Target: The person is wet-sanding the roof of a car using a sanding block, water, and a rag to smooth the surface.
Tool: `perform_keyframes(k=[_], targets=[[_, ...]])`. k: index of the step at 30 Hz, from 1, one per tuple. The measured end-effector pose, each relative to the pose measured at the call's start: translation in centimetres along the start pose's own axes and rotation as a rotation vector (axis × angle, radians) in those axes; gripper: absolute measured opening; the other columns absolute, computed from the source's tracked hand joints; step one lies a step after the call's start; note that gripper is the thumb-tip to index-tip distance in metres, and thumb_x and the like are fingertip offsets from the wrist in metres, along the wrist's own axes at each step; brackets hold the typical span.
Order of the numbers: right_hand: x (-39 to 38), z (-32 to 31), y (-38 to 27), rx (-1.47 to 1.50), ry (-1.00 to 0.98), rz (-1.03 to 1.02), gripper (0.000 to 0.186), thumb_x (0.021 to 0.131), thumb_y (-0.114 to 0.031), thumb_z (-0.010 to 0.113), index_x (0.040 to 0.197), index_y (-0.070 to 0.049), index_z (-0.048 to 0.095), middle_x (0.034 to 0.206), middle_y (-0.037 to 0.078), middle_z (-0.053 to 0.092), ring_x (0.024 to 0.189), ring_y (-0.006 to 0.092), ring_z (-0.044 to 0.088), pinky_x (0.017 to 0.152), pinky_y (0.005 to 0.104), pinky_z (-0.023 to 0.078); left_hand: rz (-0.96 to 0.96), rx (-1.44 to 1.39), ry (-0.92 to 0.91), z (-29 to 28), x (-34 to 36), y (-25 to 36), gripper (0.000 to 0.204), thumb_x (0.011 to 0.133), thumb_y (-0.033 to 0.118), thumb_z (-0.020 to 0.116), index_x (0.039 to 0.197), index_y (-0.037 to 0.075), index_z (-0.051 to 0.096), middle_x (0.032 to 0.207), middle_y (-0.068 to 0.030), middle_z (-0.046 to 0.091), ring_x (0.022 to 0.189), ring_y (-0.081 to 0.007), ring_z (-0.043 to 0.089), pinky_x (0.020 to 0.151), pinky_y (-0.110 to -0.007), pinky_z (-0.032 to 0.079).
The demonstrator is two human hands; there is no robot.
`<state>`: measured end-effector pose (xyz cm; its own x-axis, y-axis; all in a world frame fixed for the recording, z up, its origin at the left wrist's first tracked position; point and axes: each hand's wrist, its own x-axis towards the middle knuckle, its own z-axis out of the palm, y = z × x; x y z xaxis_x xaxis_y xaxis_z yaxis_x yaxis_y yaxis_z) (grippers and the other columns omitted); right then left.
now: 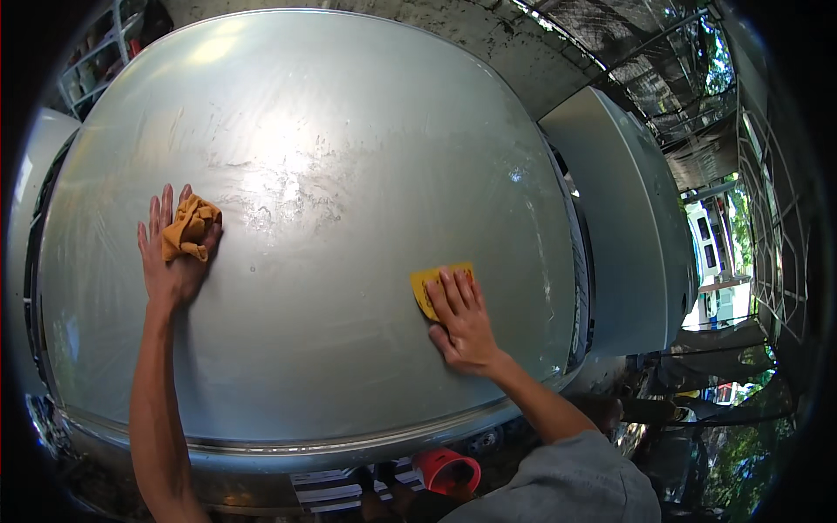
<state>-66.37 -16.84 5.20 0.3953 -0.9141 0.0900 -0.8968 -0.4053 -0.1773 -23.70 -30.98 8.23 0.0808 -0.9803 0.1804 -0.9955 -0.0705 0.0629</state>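
My left hand point(174, 266) rests on the left side of a wet silver car roof point(349, 131), fingers stretched, with a crumpled orange cloth point(190, 228) held at its thumb and forefinger. Lower right of the roof's middle, my right hand point(464, 336) presses a thin yellow square pad point(420, 286) against the paint, fingers laid over it. Water streaks and drops show on the metal, with glare across the upper middle.
A grey body panel point(610, 227) lies beyond the roof's right edge. A shelf rack point(96, 61) stands at upper left, a red bucket point(449, 471) below the near edge. Mesh sheeting point(663, 61) and a metal frame point(767, 235) are at the right.
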Motion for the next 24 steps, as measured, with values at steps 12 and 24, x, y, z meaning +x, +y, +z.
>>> perform_keyframes(k=[12,24], targets=[[5.0,-0.9,4.4,-0.035,0.046,0.072,0.059,0.097,-0.037,0.042,0.15,-0.013,0.03,0.155,0.018,0.026,0.144,0.0366,0.019,0.118,0.0489,0.008,0.04,-0.017,0.006,0.7,0.8,0.6,0.068,0.093,0.048,0.054,0.151,0.022,0.031,0.158,-0.0065,0.023,0.147,-0.0283,0.017,0.118,-0.05,0.008],[7.4,-0.4,5.0,-0.028,-0.033,0.062,0.061,0.098,-0.042,0.038,0.152,-0.017,0.027,0.157,0.016,0.021,0.146,0.0343,0.015,0.119,0.0473,0.006,0.34,-0.027,0.046,5.4,1.1,10.5,0.08,0.083,0.059,0.056,0.15,0.024,0.031,0.16,-0.0091,0.016,0.147,-0.0363,0.011,0.116,-0.057,0.008]])
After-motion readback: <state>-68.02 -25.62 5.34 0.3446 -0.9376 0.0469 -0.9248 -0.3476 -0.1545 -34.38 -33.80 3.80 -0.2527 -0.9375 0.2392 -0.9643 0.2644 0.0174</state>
